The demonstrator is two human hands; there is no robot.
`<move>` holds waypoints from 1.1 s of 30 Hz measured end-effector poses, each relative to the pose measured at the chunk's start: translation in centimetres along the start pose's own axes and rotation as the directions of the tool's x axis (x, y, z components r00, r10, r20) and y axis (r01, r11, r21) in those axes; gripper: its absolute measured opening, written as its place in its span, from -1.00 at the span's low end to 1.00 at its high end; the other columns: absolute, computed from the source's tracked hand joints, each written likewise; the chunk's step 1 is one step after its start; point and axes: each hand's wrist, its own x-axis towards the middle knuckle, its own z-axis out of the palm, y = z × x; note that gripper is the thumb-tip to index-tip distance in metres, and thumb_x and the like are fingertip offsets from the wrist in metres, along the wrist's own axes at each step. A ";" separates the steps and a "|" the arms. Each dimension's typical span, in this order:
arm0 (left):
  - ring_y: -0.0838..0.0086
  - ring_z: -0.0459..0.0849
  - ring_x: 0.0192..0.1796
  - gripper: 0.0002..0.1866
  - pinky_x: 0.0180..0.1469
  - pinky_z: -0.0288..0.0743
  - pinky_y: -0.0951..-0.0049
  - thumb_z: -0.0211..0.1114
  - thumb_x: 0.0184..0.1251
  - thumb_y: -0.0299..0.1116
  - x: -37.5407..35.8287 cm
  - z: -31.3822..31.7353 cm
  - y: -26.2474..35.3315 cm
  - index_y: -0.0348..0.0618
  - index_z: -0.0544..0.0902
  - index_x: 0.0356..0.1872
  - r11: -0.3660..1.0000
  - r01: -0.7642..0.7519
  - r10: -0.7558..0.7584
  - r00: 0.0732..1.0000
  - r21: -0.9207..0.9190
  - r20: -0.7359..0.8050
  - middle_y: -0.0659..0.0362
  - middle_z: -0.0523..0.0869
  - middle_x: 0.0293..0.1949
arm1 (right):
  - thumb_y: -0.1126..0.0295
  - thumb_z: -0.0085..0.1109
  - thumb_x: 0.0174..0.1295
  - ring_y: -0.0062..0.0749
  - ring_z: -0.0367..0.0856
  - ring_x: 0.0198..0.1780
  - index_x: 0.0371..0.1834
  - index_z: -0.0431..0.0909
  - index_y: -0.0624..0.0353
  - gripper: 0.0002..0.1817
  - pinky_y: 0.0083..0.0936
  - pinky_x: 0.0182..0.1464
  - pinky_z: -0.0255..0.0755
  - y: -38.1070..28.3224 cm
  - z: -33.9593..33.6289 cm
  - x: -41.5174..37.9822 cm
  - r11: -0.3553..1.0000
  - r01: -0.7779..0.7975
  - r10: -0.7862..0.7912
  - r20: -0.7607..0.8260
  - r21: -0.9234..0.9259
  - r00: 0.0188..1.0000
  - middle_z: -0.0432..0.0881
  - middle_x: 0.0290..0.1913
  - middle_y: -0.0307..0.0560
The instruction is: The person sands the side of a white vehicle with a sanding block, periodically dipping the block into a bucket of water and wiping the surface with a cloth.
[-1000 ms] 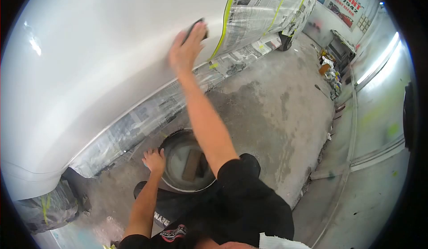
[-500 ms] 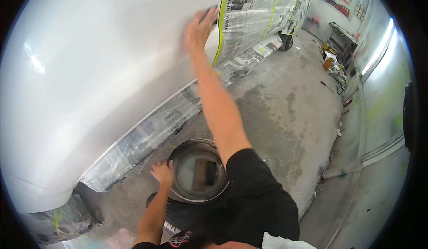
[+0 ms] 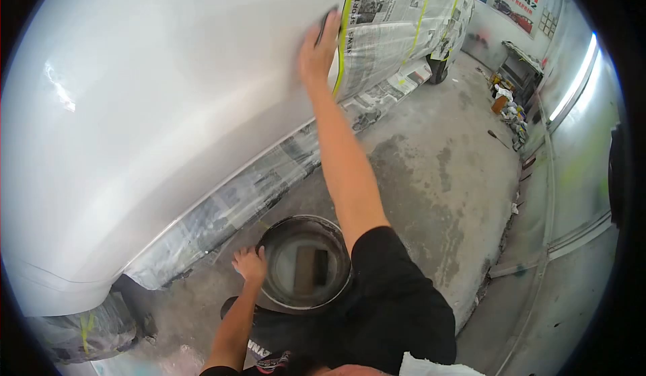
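My right hand (image 3: 319, 54) presses a thin dark pad (image 3: 326, 26) against the white car panel (image 3: 202, 60), just left of the yellow-green tape line (image 3: 345, 40). The pad shows between the fingers, and much of it is hidden under them. Low in the view, my left hand (image 3: 251, 264) rests at the left rim of a round dark basin (image 3: 268, 292), fingers apart and holding nothing. Cloudy water fills the basin, with a brown and black block (image 3: 310, 270) lying in it.
Newspaper masking (image 3: 383, 33) covers the car beyond the tape, and more paper (image 3: 249, 191) runs along its lower edge. A cluttered shelf (image 3: 521, 63) and piled items (image 3: 511, 110) stand at the right wall. A dark long-handled tool (image 3: 498, 138) lies on the floor.
My right hand with the pad appears slightly farther right, near the tape. The whole view has shifted a little, so the basin and my left hand appear slightly lower and to the right.
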 end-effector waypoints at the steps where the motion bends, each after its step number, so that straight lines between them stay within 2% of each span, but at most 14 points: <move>1: 0.05 0.50 0.20 -0.59 0.19 0.33 -0.08 0.22 0.42 0.00 0.2 -0.1 0.2 -0.12 0.75 -0.01 1.000 -0.004 0.004 1.000 -0.015 -0.006 0.07 0.67 0.09 | 0.21 -0.20 0.57 0.18 -0.26 0.68 0.64 -0.08 0.30 -0.32 0.36 0.54 -0.38 0.9 0.1 -3.8 0.997 -0.019 0.022 0.041 -0.077 0.999 -0.17 0.66 0.32; 3: 0.05 0.50 0.20 -0.58 0.19 0.33 -0.08 0.21 0.42 0.01 -0.1 0.3 0.1 -0.11 0.75 -0.01 1.000 -0.015 0.015 1.000 -0.006 -0.020 0.07 0.67 0.09 | 0.22 -0.17 0.55 0.20 -0.20 0.67 0.63 -0.08 0.31 -0.31 0.29 0.56 -0.32 0.2 -0.8 -5.6 0.985 -0.063 0.080 0.106 -0.158 0.991 -0.16 0.66 0.30; 6: 0.07 0.51 0.18 -0.59 0.16 0.33 -0.06 0.21 0.42 0.02 0.4 1.0 -0.6 -0.08 0.77 -0.04 1.000 -0.019 0.020 0.998 0.020 -0.055 0.08 0.69 0.06 | 0.21 -0.15 0.54 0.17 -0.19 0.67 0.64 -0.07 0.29 -0.29 0.32 0.55 -0.35 0.8 0.3 2.5 1.000 -0.014 0.014 -0.040 0.008 0.999 -0.15 0.67 0.29; 9: 0.08 0.52 0.16 -0.60 0.14 0.33 -0.06 0.21 0.42 0.03 0.0 0.8 -0.5 -0.06 0.78 -0.06 0.999 -0.015 0.016 0.999 0.043 -0.028 0.08 0.70 0.04 | 0.17 -0.18 0.55 0.14 -0.18 0.67 0.64 -0.08 0.31 -0.29 0.32 0.56 -0.36 0.8 0.2 2.0 0.995 0.073 -0.069 -0.061 0.066 0.996 -0.13 0.66 0.29; 13: 0.06 0.53 0.15 -0.60 0.12 0.34 -0.07 0.21 0.42 0.03 0.4 1.2 -0.7 -0.07 0.78 -0.08 0.999 -0.038 0.040 0.998 0.025 -0.058 0.06 0.70 0.03 | 0.14 -0.22 0.57 0.06 -0.23 0.69 0.64 -0.12 0.34 -0.28 0.30 0.57 -0.38 0.9 -0.3 -4.1 0.968 -0.174 0.182 0.028 -0.182 0.983 -0.15 0.68 0.21; 15: 0.06 0.53 0.14 -0.60 0.11 0.34 -0.07 0.22 0.42 0.02 0.0 1.0 -0.7 -0.07 0.78 -0.08 0.998 -0.040 0.042 0.997 0.039 -0.063 0.07 0.70 0.02 | 0.13 -0.15 0.54 0.01 -0.28 0.70 0.65 -0.15 0.32 -0.23 0.29 0.58 -0.40 -4.2 1.5 -5.3 0.918 -0.357 0.357 -0.035 -0.171 0.934 -0.18 0.69 0.17; 17: 0.05 0.54 0.13 -0.60 0.11 0.35 -0.07 0.22 0.42 0.02 0.5 1.2 -0.1 -0.08 0.78 -0.08 0.998 -0.045 0.048 0.996 0.053 -0.073 0.07 0.69 0.01 | 0.11 -0.23 0.55 0.07 -0.30 0.70 0.66 -0.21 0.30 -0.23 0.28 0.58 -0.44 -10.5 4.4 -9.3 0.966 -0.194 0.201 0.020 -0.169 0.979 -0.22 0.69 0.22; 19: 0.05 0.54 0.12 -0.60 0.10 0.36 -0.07 0.21 0.42 0.02 0.2 1.3 -0.5 -0.09 0.77 -0.08 0.995 -0.047 0.052 0.997 0.086 -0.059 0.07 0.69 -0.01 | 0.09 -0.07 0.47 0.13 -0.30 0.69 0.65 -0.20 0.32 -0.14 0.45 0.52 -0.44 -15.3 6.6 -15.3 0.991 0.103 -0.090 0.140 -0.087 0.986 -0.23 0.68 0.26; 22: 0.04 0.55 0.12 -0.59 0.07 0.36 -0.08 0.21 0.43 0.02 0.1 1.0 -0.2 -0.11 0.76 -0.09 0.996 -0.045 0.050 0.996 0.076 -0.072 0.06 0.68 -0.01 | 0.12 -0.05 0.46 0.17 -0.20 0.68 0.63 -0.07 0.37 -0.19 0.41 0.53 -0.40 -12.7 2.6 -14.4 0.893 0.425 -0.335 0.407 -0.151 0.850 -0.16 0.67 0.27; 24: 0.03 0.54 0.12 -0.59 0.07 0.36 -0.08 0.21 0.43 0.02 0.4 1.1 0.0 -0.12 0.76 -0.10 0.996 -0.055 0.061 0.994 0.065 -0.090 0.06 0.68 0.00 | 0.04 -0.15 0.52 0.07 -0.23 0.69 0.61 -0.03 0.39 -0.22 0.31 0.57 -0.41 -7.2 1.1 -9.8 0.979 0.138 -0.113 0.165 -0.152 0.980 -0.13 0.66 0.28; 26: 0.04 0.53 0.15 -0.61 0.08 0.37 -0.08 0.23 0.41 0.00 0.4 0.8 -0.3 -0.10 0.76 -0.09 0.997 -0.033 0.037 0.998 0.074 -0.054 0.06 0.67 0.03 | 0.07 -0.19 0.55 -0.06 -0.27 0.70 0.62 -0.09 0.40 -0.23 0.27 0.59 -0.45 -3.8 -1.2 -3.8 0.894 -0.449 0.448 0.008 0.011 0.894 -0.16 0.68 0.22; 29: 0.06 0.51 0.19 -0.63 0.12 0.36 -0.07 0.25 0.39 -0.03 0.3 0.5 0.3 -0.08 0.76 -0.07 0.996 -0.009 0.006 1.000 0.093 0.030 0.08 0.66 0.08 | 0.15 -0.14 0.53 0.00 -0.34 0.70 0.63 -0.13 0.37 -0.23 0.24 0.59 -0.47 -8.3 2.6 -7.8 0.941 -0.334 0.335 0.008 -0.056 0.942 -0.16 0.67 0.26; 31: 0.03 0.51 0.18 -0.59 0.11 0.33 -0.07 0.20 0.43 0.02 0.2 1.0 -0.2 -0.10 0.76 -0.08 0.994 -0.025 0.025 1.000 0.102 0.003 0.07 0.67 0.07 | 0.18 -0.04 0.46 0.11 -0.32 0.70 0.63 -0.12 0.39 -0.19 0.32 0.56 -0.52 -16.1 5.4 -15.4 0.995 -0.056 0.072 0.202 -0.082 0.977 -0.15 0.67 0.29; 33: 0.04 0.52 0.18 -0.60 0.11 0.33 -0.07 0.21 0.42 0.02 0.2 2.2 -0.8 -0.09 0.77 -0.08 0.987 -0.035 0.042 0.998 0.155 -0.043 0.07 0.67 0.08 | 0.16 0.09 0.37 0.23 -0.19 0.67 0.60 0.00 0.41 -0.14 0.42 0.52 -0.51 -19.8 6.5 -22.2 0.960 0.269 -0.278 0.311 0.072 0.909 -0.08 0.65 0.32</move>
